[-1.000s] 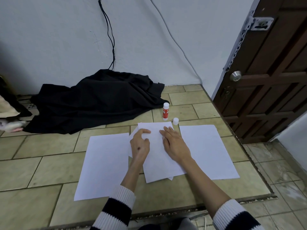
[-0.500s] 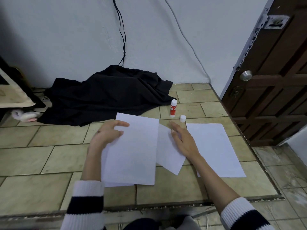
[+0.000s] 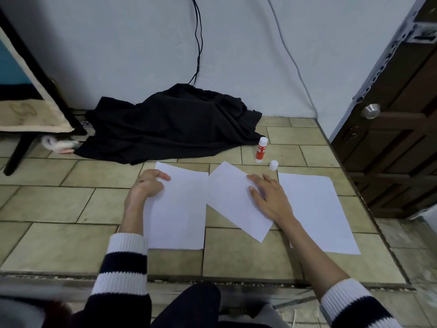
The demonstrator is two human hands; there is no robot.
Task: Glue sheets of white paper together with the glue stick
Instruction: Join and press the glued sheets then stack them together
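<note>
glazed beige tiled floor [image 3: 236, 254] carries three smooth white sheets. left hand [image 3: 146, 187] pinches the left sheet [image 3: 179, 214]; right hand [image 3: 269, 196] lies flat on the tilted middle sheet [image 3: 234, 200]. uncapped glue stick [image 3: 260, 149] stands beyond, beside its cap [image 3: 273, 165].

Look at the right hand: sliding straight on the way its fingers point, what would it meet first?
Probably the black cloth. The right hand points up-left across the tilted sheet; the glue stick stands right of that line.

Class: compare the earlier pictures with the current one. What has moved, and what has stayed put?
The left hand gripped the top sheet and carried it left off the stack. The right hand kept pressing the tilted sheet. Glue stick, cap and right-side sheet stayed.
</note>
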